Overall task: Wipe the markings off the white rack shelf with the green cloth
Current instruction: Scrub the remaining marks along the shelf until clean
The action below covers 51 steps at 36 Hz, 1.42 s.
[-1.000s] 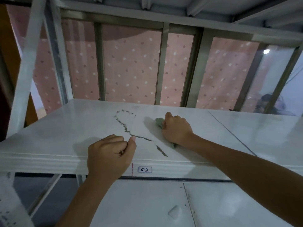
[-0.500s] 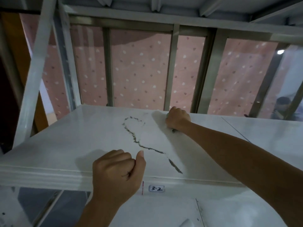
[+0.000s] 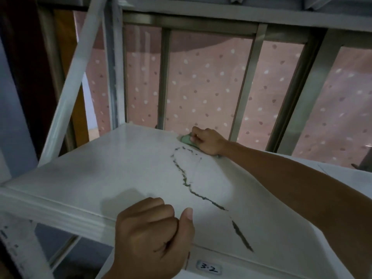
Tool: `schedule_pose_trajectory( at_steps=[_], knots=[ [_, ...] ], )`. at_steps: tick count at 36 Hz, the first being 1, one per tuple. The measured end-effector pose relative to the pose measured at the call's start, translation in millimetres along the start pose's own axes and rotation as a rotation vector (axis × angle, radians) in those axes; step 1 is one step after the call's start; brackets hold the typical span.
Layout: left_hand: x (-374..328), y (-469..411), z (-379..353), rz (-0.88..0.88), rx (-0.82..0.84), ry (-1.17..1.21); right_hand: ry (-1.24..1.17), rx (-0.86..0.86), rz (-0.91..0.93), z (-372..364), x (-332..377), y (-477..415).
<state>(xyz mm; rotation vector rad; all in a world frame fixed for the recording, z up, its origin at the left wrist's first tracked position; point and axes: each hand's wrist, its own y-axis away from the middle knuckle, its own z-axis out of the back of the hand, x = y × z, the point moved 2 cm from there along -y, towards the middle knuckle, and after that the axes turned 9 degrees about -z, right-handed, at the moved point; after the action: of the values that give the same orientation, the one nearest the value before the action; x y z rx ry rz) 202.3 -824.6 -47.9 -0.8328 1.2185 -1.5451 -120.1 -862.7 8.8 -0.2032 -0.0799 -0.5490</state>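
Observation:
The white rack shelf (image 3: 104, 178) fills the middle of the view. A dark wavy marking (image 3: 188, 184) runs across it from a loop near the back down to the front edge. My right hand (image 3: 207, 140) reaches to the shelf's back edge and presses a bunched green cloth (image 3: 186, 139) onto the surface just above the loop. My left hand (image 3: 155, 236) rests as a closed fist on the shelf's front edge, holding nothing that I can see.
A small label reading 3-2 (image 3: 209, 269) is stuck on the shelf's front lip. White rack posts (image 3: 74, 81) rise at the left. A pink dotted curtain behind metal bars (image 3: 243, 91) closes off the back. Another shelf (image 3: 221, 9) runs overhead.
My right hand has slid the green cloth away from me, from the shelf's middle to its back edge. The view has shifted closer and left. My left fist stays on the front edge.

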Motion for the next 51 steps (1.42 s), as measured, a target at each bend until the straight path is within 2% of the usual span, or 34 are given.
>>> schedule_pose_trajectory(
  at_steps=[3,9,20,29,38,51],
  knots=[
    [-3,-3,1,0.051,-0.005,0.014,-0.007,0.013,0.100,-3,6,-4],
    [-6,-5,1,0.024,0.002,-0.019,-0.036,0.013,0.285,-7,33,0],
    [-4,-1,4,0.055,0.020,-0.032,-0.137,-0.053,0.490,-12,57,24],
    [-6,0,6,0.083,-0.061,-0.017,-0.172,-0.085,0.543,-13,62,60],
    [-8,2,7,-0.016,-0.105,-0.023,-0.165,-0.091,0.558,-5,68,98],
    [-20,2,23,-0.070,-0.055,-0.130,-0.183,-0.047,0.608,9,78,157]
  ],
)
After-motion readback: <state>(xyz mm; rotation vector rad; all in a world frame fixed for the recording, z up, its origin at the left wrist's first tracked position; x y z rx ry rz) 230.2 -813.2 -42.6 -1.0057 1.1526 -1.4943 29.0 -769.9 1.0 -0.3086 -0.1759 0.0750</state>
